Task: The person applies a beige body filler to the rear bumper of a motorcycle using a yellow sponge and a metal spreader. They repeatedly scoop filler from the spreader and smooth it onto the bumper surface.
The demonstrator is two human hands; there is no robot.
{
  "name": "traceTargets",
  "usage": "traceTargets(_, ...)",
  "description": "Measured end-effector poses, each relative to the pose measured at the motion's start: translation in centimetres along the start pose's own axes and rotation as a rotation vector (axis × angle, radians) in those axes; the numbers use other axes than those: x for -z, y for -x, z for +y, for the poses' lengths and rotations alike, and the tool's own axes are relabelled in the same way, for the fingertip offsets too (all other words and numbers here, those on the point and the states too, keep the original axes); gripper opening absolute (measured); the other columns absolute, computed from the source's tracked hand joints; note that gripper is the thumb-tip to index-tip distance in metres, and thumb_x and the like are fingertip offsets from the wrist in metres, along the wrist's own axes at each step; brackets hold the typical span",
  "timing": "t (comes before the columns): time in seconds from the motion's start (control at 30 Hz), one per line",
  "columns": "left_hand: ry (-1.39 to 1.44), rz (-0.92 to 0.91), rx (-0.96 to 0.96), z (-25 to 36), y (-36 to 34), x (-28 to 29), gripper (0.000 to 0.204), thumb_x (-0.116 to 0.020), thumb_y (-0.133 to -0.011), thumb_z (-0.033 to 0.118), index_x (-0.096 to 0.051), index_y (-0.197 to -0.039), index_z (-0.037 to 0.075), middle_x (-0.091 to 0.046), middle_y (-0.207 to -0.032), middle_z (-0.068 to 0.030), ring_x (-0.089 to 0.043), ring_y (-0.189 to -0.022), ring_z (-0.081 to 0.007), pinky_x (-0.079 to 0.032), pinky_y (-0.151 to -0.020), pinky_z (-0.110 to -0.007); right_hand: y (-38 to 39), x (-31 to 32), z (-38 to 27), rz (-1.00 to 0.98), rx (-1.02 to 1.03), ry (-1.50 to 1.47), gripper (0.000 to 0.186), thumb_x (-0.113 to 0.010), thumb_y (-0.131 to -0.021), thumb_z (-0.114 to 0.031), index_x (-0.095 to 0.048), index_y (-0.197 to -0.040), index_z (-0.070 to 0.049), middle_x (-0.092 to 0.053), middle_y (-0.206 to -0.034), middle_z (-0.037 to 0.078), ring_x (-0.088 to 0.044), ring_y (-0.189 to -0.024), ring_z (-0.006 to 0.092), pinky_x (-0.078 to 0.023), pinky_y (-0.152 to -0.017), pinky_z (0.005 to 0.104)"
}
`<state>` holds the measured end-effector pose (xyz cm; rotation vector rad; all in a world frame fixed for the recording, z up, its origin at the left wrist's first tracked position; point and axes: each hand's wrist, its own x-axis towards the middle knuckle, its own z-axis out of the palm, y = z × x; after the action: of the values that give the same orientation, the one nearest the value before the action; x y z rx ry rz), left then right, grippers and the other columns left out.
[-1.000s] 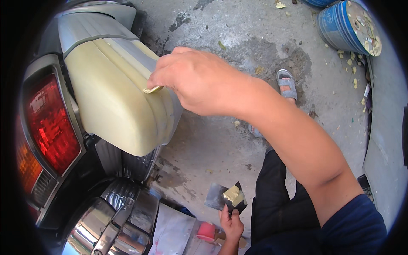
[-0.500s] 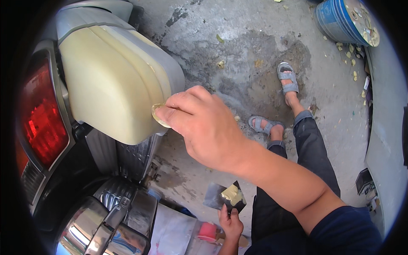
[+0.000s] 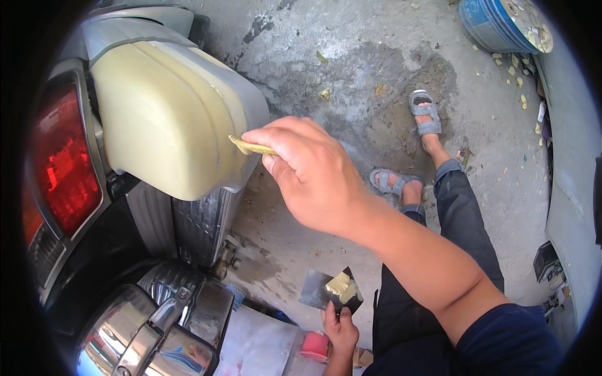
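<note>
My right grip [image 3: 320,175] was pinching a thin yellow scraper [image 3: 252,147], with my thumb under it and my fingers on top. The scraper stuck out to the left, and its tip was at the lower right part of a big, round, pale yellow bumper [image 3: 150,116]. I could not tell if the tip touched it. The bumper had grey along its right edge and at its far end.

My left grip [image 3: 342,329] was down low, pinching the near edge of a dark flat plate [image 3: 317,289] with thumb and fingers. A blob of pale yellow paste [image 3: 342,286] sat on the plate. The plate was well apart from the bumper, up over the grey floor [image 3: 301,69].

To the left of the bumper was a red car light [image 3: 66,163]. Below that was a shiny silver thing [image 3: 116,326]. A pinkish red round thing [image 3: 315,346] was just beside my left grip. I saw two feet in grey sandals [image 3: 427,119] on the floor, and a blue drum [image 3: 492,28] near the top right.
</note>
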<state>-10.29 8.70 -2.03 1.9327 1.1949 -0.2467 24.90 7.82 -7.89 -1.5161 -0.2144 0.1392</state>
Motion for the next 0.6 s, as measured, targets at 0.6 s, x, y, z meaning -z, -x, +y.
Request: traceTargets(0.6,-0.092,-0.047,-0.071,1.8,-0.9,0.2,0.036,-0.053,-0.088,0.000,-0.056,-0.123,-0.005,-0.058,-0.107,-0.0161,-0.057,-0.097,-0.0273,-0.045,-0.087,-0.034,1.4,-1.2,0.4,0.100,0.121,0.064,0.034,-0.059,-0.075,0.006,-0.068,-0.106,-0.001,-0.064,-0.101,0.010,-0.058,-0.095,0.0294,-0.050,-0.083,0.0391)
